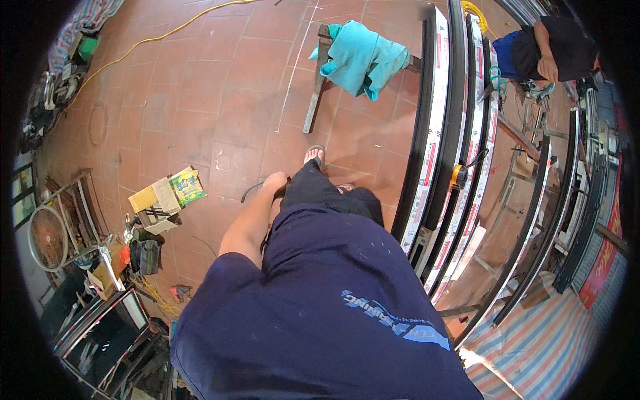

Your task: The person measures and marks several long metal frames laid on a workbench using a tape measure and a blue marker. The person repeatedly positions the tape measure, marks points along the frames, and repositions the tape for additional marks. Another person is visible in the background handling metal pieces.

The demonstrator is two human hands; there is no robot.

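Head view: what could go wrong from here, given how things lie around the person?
The left foot, sandalled and partly bare, stands near the long, straight black-and-white profiles; one slipping down might hurt it. The round yellow-and-black tape measure lying on those narrow profiles could be knocked off. The thin, dark curved strip by the left hand might snag a foot.

The right hand is hidden, the left hand's [275,180] grip unclear.

head-worn, left of 2 | faces down | shirt [313,273] near | floor [220,113] beyond
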